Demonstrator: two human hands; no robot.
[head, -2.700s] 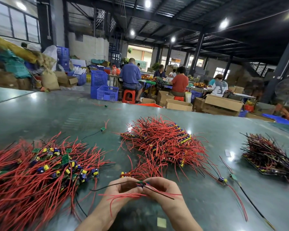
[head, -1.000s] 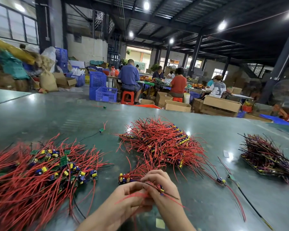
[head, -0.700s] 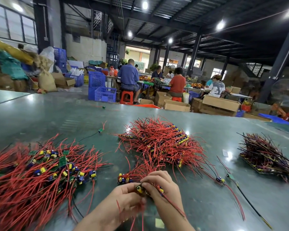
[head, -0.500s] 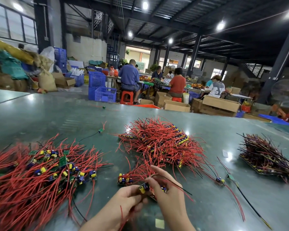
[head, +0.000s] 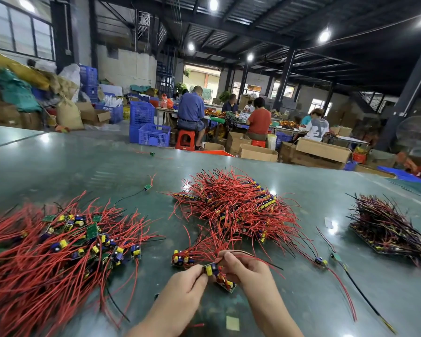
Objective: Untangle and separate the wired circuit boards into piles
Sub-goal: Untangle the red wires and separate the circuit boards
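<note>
Left hand (head: 185, 285): curled; one small circuit board (head: 210, 268) is pinched at its 2 o'clock.
Right hand (head: 247, 268): fingers bent round the red wires (head: 258, 258) and a second board (head: 225, 283).
Handling: boards judged light and rigid, leads limp and snag-prone; best held by the board edge.
Left pile (head: 58, 251): lies at 9 o'clock on the tabletop (head: 301, 300).
Middle pile (head: 233, 205): at 12 o'clock, farther.
Dark pile (head: 389, 227): at 2 o'clock.

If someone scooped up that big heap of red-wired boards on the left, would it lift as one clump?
Probably mostly: the big left heap of red-wired green circuit boards looks thoroughly interlaced. Its thin wires curve loosely, so they would likely droop and snag. Edge boards may dangle or drop.
</note>
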